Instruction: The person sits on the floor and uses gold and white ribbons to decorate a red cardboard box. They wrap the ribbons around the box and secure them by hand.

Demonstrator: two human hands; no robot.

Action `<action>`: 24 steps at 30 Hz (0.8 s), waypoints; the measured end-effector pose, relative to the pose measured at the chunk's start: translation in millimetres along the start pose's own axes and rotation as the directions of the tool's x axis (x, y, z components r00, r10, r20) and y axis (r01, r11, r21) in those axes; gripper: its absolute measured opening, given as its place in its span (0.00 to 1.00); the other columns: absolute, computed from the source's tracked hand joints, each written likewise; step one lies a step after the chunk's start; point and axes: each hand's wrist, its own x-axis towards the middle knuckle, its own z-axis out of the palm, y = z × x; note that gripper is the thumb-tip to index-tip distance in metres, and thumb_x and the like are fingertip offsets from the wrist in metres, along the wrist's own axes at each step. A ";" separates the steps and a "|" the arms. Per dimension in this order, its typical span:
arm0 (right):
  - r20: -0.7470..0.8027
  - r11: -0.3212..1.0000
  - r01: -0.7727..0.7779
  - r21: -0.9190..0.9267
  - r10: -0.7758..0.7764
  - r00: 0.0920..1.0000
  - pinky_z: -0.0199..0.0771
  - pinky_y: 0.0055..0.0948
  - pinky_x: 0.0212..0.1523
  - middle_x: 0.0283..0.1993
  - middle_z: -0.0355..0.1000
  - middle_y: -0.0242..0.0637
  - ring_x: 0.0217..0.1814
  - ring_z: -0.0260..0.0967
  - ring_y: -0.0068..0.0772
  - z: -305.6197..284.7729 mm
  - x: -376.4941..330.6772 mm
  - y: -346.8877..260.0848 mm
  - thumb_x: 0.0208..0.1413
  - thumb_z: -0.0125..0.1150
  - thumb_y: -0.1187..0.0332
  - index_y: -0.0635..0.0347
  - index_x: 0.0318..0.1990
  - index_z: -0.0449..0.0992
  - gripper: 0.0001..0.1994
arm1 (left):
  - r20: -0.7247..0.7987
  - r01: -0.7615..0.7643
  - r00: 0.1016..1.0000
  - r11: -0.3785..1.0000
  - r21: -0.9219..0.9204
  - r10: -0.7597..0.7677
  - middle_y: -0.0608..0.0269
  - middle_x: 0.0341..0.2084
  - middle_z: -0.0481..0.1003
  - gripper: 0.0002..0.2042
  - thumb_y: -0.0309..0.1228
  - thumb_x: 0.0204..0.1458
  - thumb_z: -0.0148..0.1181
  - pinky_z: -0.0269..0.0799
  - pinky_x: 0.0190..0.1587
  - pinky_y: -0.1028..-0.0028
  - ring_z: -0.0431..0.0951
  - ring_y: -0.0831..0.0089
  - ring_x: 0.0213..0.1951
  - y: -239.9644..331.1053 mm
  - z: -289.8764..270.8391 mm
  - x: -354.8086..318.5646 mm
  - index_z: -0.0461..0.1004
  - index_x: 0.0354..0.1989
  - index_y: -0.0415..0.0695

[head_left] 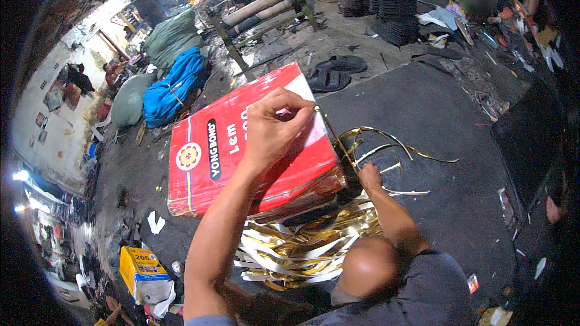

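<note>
A large red box or can (208, 139) with a flower emblem stands tilted before me. My left hand (272, 124) is over its top; thumb and forefinger are pinched at the right edge on the end of a narrow gold strip (336, 136). From there the strip runs down along the edge to my right hand (370, 177). The right hand is closed on it beside the box's near right corner. Loose gold and white strips (402, 145) curl out past that hand. A heap of gold and white strips (296, 250) lies between the box and my bent knee (370, 265).
Black slippers (335, 74) lie beyond the box on a dark mat (435, 127). To the left are a blue bundle (174, 89) and a yellow box (142, 265). Stacked dark sheets (393, 9) and scraps lie at the back right. Another person (113, 72) is far left.
</note>
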 end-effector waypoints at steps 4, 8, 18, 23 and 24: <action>0.027 0.997 -0.038 0.069 0.036 0.999 0.83 0.54 0.44 0.40 0.81 0.57 0.43 0.82 0.58 -4.2 -12.7 -16.0 0.60 0.59 0.64 0.71 0.46 0.79 0.16 | 0.037 -0.204 0.978 0.922 0.329 0.203 0.57 0.26 0.76 0.05 0.20 0.52 0.64 0.72 0.36 0.74 0.78 0.71 0.31 8.5 -5.8 -3.5 0.84 0.34 0.39; 0.108 0.988 0.129 0.080 -0.137 0.985 0.83 0.54 0.42 0.39 0.81 0.57 0.43 0.83 0.57 -17.0 -23.9 -44.6 0.57 0.57 0.68 0.73 0.46 0.78 0.15 | 0.089 -0.287 0.957 0.862 0.418 0.276 0.53 0.35 0.78 0.11 0.14 0.55 0.59 0.74 0.44 0.73 0.79 0.66 0.39 13.5 -40.4 -21.2 0.84 0.42 0.36; -0.057 0.997 -0.063 0.042 0.065 0.996 0.85 0.51 0.40 0.41 0.81 0.59 0.41 0.83 0.57 -29.1 -14.3 7.7 0.61 0.47 0.70 0.77 0.52 0.72 0.18 | 0.256 -0.444 0.895 0.781 0.440 0.365 0.50 0.38 0.80 0.08 0.18 0.58 0.63 0.78 0.43 0.67 0.81 0.59 0.40 33.7 -26.7 -14.4 0.82 0.44 0.35; -0.022 0.999 -0.031 0.034 0.031 0.999 0.85 0.50 0.41 0.42 0.82 0.58 0.42 0.83 0.56 -33.8 -17.2 -0.1 0.62 0.46 0.70 0.77 0.54 0.72 0.19 | 0.269 -0.432 0.901 0.772 0.467 0.341 0.50 0.40 0.81 0.08 0.19 0.57 0.64 0.78 0.44 0.67 0.81 0.58 0.40 32.3 -34.0 -15.2 0.82 0.44 0.34; 0.014 0.999 -0.024 0.034 0.024 1.000 0.85 0.50 0.41 0.42 0.82 0.58 0.42 0.83 0.56 -39.8 -18.6 -4.3 0.62 0.46 0.70 0.77 0.55 0.72 0.20 | 0.267 -0.422 0.905 0.768 0.482 0.330 0.49 0.40 0.81 0.08 0.18 0.57 0.63 0.78 0.44 0.67 0.81 0.58 0.40 31.5 -38.0 -17.0 0.82 0.44 0.34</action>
